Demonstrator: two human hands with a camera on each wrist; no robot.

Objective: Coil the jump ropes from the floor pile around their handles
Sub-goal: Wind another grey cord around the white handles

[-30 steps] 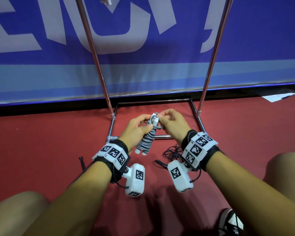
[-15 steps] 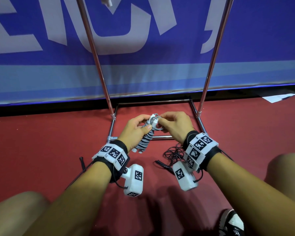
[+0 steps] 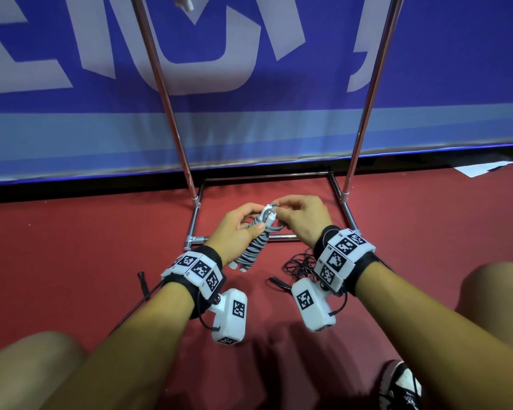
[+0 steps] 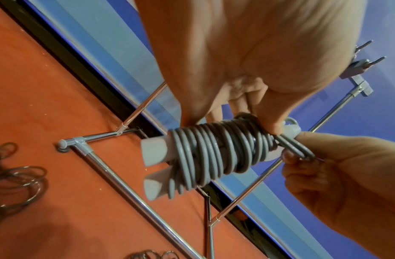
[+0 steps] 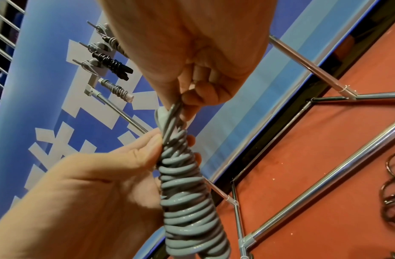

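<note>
The left hand point(image 3: 234, 229) grips the grey rope point(image 3: 253, 247) coiled round its white handles point(image 4: 154, 154). The right hand point(image 3: 301, 220), just beside it, pinches the rope's end loop point(image 4: 296, 149) at the bundle's top.

The bundle point(image 3: 256, 239), rope coiled around two handles, is held above the floor point(image 3: 71, 261) between the left hand point(image 3: 237, 232) and right hand point(image 3: 302, 220), in front of the rack base point(image 3: 267, 176). The rope pile point(image 3: 301, 263) lies on the floor below the right wrist. The banner point(image 3: 249, 128) stands behind the rack. Wound ropes point(image 5: 112, 64) hang on the rack's top.
</note>
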